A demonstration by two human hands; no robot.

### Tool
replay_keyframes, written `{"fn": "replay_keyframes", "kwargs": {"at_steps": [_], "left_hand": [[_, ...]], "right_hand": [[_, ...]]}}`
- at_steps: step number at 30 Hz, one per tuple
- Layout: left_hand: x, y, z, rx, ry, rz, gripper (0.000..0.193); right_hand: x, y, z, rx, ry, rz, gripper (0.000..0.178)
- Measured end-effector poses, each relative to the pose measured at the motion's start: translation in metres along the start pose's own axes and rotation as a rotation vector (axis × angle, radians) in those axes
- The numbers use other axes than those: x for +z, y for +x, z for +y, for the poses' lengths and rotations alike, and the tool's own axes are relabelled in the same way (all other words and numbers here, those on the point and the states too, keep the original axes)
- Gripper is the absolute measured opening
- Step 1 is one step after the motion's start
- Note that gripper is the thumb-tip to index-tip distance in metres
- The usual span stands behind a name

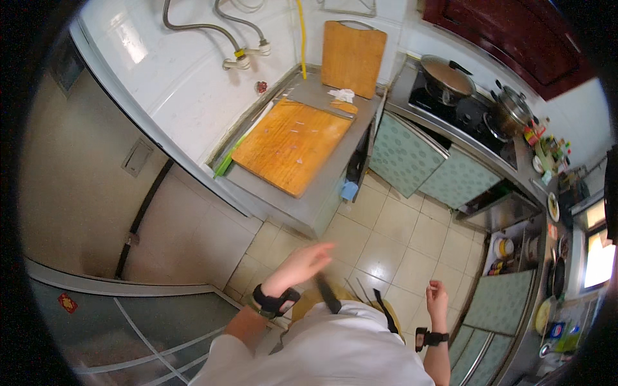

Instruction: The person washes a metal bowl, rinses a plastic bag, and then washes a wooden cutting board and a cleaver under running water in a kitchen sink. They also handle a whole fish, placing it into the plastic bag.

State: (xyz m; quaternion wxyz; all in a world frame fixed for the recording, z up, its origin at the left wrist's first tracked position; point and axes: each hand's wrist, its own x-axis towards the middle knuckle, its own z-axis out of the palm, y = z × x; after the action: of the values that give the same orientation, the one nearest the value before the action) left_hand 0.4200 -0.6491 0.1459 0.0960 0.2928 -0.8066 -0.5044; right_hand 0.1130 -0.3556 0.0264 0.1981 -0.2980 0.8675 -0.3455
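My left hand (pixel 301 265) is held in front of my waist, fingers stretched out and slightly blurred, with nothing visible in it. A dark strap (pixel 328 294) hangs just beside it, against my white shirt (pixel 315 341). Out to the right, my right hand (pixel 436 300) hangs over the floor with its fingers loosely bent, holding nothing that I can see. Both wrists wear black bands. Beyond the left hand, a wooden cutting board (pixel 290 145) lies on the counter with small scraps on it. What looks like a knife (pixel 331 110) rests across its far edge.
A second board (pixel 353 59) leans upright against the wall. Green onion (pixel 225 162) lies beside the flat board. A covered pan (pixel 449 76) and a pot (pixel 512 110) sit on the stove. A cabinet door (pixel 405 154) stands ajar. Glass sliding panels (pixel 148 328) flank the left.
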Motion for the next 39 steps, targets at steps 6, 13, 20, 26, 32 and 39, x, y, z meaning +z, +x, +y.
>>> {"fn": "replay_keyframes", "kwargs": {"at_steps": [6, 13, 20, 26, 32, 39], "left_hand": [[-0.034, 0.018, -0.029, -0.124, -0.069, 0.239, 0.031], [-0.055, 0.073, -0.031, -0.263, -0.112, 0.358, 0.032], [-0.074, 0.131, -0.005, -0.435, -0.095, 0.559, 0.032], [-0.070, 0.127, -0.011, -0.555, -0.219, 0.682, 0.031], [-0.086, 0.124, -0.049, -0.533, -0.161, 0.776, 0.028], [-0.112, 0.151, -0.050, -0.685, -0.164, 0.854, 0.028]], "right_hand": [[0.016, 0.139, -0.119, -0.269, 0.011, -0.137, 0.019], [0.080, 0.304, -0.216, -0.622, 0.016, -0.279, 0.023], [0.192, 0.432, -0.350, -0.934, -0.024, -0.190, 0.030], [0.275, 0.488, -0.383, -0.830, -0.511, -0.216, 0.030], [0.277, 0.507, -0.404, -0.872, -0.427, -0.341, 0.037], [0.264, 0.583, -0.420, -1.017, -0.489, -0.230, 0.039]]}}
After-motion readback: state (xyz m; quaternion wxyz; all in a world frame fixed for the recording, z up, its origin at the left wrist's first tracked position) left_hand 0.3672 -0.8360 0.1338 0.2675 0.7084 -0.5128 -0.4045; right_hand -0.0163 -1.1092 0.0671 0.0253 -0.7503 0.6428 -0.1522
